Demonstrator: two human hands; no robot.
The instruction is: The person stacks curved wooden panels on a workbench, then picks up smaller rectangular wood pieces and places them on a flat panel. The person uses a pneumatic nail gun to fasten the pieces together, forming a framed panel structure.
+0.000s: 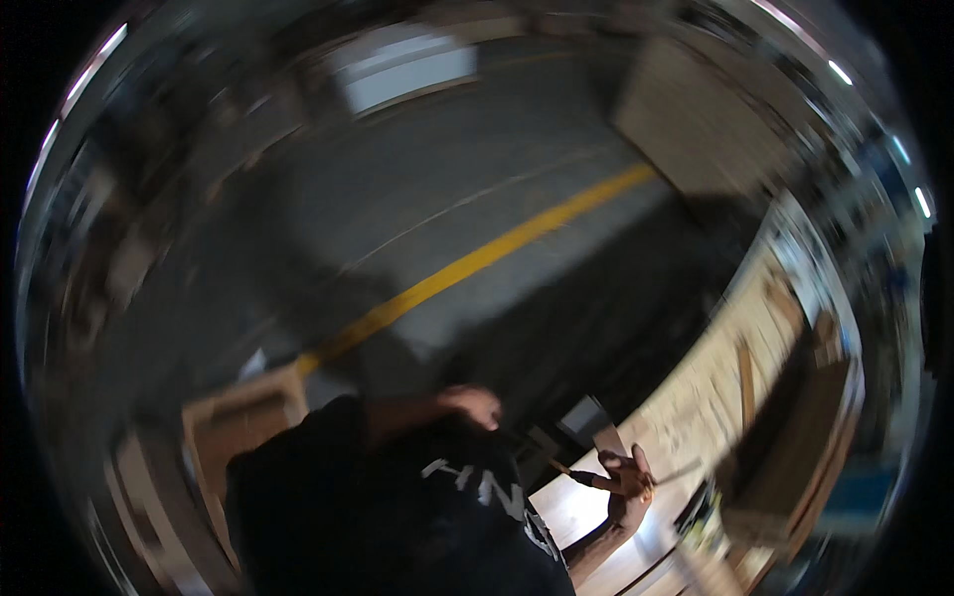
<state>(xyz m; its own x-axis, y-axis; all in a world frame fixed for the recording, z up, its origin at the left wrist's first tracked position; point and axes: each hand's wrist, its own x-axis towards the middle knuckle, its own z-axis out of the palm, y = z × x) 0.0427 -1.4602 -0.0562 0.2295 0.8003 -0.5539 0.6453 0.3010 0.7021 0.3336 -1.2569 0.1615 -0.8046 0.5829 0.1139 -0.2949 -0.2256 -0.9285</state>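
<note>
My right hand point(628, 485) is over the lit near end of the wooden workbench point(686, 397). Its fingers are partly bent around a slim tool with a dark handle point(584, 478). A yellowish end of the tool points left, and a thin grey rod shows on the other side of the hand. Blur hides what kind of tool it is. My left hand point(473, 405) is held close in front of my dark shirt, away from the bench. Its fingers are smeared, and I see nothing I can name in it.
Brown boards or boxes point(795, 457) rise along the bench's right side, with a wooden strip point(746, 387) near them. A wooden tray-like box point(243, 417) stands left of me. Across the grey floor runs a yellow line point(487, 253); a large brown panel point(706, 119) stands beyond.
</note>
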